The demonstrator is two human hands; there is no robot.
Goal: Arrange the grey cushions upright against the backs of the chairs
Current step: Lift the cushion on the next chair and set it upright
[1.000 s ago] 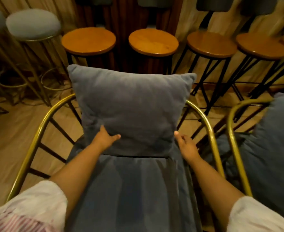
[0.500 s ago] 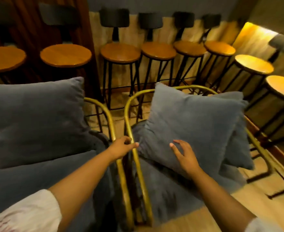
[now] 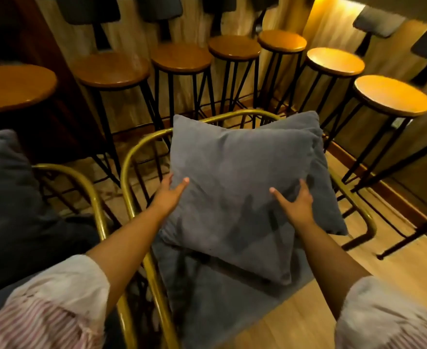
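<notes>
Evidently straightening step: left hand (image 3: 168, 196) grips tilted front cushion (image 3: 232, 202) at edge, right hand (image 3: 297, 202) bunches its face — next, stand it upright against chair back (image 3: 235, 115).

Your left hand (image 3: 168, 195) has come off the brass rail (image 3: 125, 172) and now grips the front grey cushion (image 3: 232, 187) by its left edge. Your right hand (image 3: 296, 205) has slid over to grip its right side.

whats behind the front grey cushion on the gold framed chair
A second grey cushion leans behind the front cushion, showing only at its top right corner and right side. Beyond both curves the chair's gold back rail. Most of the second cushion is covered.
</notes>
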